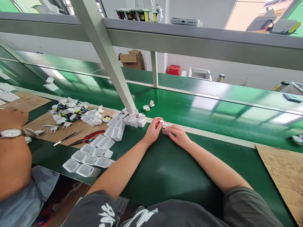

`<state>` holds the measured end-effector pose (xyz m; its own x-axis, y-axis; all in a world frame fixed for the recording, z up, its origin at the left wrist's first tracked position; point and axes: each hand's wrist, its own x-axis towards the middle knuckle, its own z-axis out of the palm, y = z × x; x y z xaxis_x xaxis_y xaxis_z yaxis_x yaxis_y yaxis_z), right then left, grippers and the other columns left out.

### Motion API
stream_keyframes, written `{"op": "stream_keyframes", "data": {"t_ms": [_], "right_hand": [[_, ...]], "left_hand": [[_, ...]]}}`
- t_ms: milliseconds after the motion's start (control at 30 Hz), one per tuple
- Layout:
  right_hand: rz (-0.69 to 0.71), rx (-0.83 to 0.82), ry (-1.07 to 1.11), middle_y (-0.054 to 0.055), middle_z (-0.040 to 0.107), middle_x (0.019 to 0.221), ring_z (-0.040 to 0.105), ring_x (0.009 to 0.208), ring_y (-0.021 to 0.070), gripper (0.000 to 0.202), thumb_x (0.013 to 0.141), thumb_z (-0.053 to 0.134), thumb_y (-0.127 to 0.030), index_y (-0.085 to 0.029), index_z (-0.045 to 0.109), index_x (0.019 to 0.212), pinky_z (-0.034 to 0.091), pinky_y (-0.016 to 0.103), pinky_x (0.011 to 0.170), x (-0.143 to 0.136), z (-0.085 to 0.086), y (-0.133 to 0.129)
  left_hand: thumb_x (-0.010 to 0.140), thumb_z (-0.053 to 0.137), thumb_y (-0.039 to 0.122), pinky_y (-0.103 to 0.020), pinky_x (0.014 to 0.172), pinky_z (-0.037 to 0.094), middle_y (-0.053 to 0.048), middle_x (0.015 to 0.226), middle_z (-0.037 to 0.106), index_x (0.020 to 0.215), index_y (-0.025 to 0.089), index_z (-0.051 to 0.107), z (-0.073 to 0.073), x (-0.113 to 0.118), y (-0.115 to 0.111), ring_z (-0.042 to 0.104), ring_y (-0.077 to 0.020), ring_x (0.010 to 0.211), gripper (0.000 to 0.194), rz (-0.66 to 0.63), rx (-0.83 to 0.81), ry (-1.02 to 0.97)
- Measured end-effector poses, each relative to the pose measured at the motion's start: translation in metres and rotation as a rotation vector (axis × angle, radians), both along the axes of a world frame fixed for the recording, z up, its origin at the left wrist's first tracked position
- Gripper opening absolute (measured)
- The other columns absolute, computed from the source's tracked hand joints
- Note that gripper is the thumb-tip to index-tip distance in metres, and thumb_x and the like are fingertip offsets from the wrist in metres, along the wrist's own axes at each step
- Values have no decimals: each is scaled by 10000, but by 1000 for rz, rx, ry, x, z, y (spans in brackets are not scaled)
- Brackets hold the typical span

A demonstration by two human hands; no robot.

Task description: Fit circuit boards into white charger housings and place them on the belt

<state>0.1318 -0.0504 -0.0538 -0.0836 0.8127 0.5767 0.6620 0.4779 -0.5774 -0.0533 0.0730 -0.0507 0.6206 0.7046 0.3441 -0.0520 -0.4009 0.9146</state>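
White plastic plug case [165, 126] sits between both hands, left hand [152, 131] and right hand [178, 135] each holding one side tight.

We've got bright, even overhead light, white glare streaks on the green bench top [213, 107], soft shadows, and wide-angle bending at the edges.

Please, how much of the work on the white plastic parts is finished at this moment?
Done: no finished pile can be told apart. In hand: the left hand and right hand together hold one small white plastic part. Left: many empty white plastic shells and loose plug pieces wait beside.
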Motion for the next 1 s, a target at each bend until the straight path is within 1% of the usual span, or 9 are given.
{"op": "stream_keyframes", "data": {"t_ms": [133,267,367,433,533,600,733,900,1000], "right_hand": [[0,-6,0,97,714,1298,665,1248,291,316,1110,532,-290,-334,685,1383,542,559,1142,-1,1,-2],[-31,-21,42,129,601,1388,613,1312,294,409,1093,564,-291,-335,560,1499,564,536,1134,-2,-2,-3],[-63,-32,95,152,505,1467,580,1356,305,537,1058,618,-297,-338,465,1571,622,500,1064,-2,-5,-2],[-47,-45,75,149,494,1495,556,1402,310,578,1054,608,-272,-347,431,1598,586,525,1131,-2,-5,-2],[-15,-49,28,134,513,1514,538,1443,308,594,1058,574,-228,-357,421,1617,480,565,1246,-2,0,-2],[-12,-56,37,132,525,1515,557,1427,306,601,1056,574,-219,-358,420,1619,487,565,1238,-2,2,-3],[-38,-77,104,148,531,1502,581,1390,320,580,1040,629,-258,-341,449,1585,583,558,1129,-1,-2,-2],[-64,-77,168,152,508,1482,620,1316,301,551,1021,699,-350,-334,491,1530,650,511,1023,0,-9,1],[-50,-59,148,148,516,1472,589,1367,307,460,1030,683,-345,-320,545,1469,630,519,1056,0,-9,2]], "left_hand": [[1100,468,476,-469,1116,556,-104,1322,741,1250,226,655,-3,1,6,713,-244,1222,346,21,-19,63],[1075,525,429,-492,1156,545,-125,1341,742,1283,216,613,-7,4,9,708,-245,1270,310,-33,-125,-21],[1060,572,447,-472,1111,579,-143,1373,724,1305,212,594,-8,3,11,704,-242,1276,340,-28,-131,-37],[1024,639,474,-446,1035,614,-130,1301,742,1286,210,617,-9,2,13,730,-237,1186,373,49,-102,-9],[992,679,523,-435,951,634,-92,1114,770,1176,206,694,-8,0,13,750,-232,1011,367,132,-59,42],[1027,616,543,-447,960,628,-86,1074,776,1105,205,731,-5,-1,10,745,-242,1002,366,130,-16,51],[1062,550,537,-468,1022,614,-93,1161,781,1171,210,735,1,-3,2,739,-254,1082,390,68,59,44],[917,800,528,-458,1057,606,-108,1297,737,1306,225,665,3,-2,-2,727,-250,1126,511,6,92,60],[927,798,514,-449,1053,602,-106,1306,723,1304,230,649,2,-2,-3,719,-237,1123,495,-18,91,68]]}}
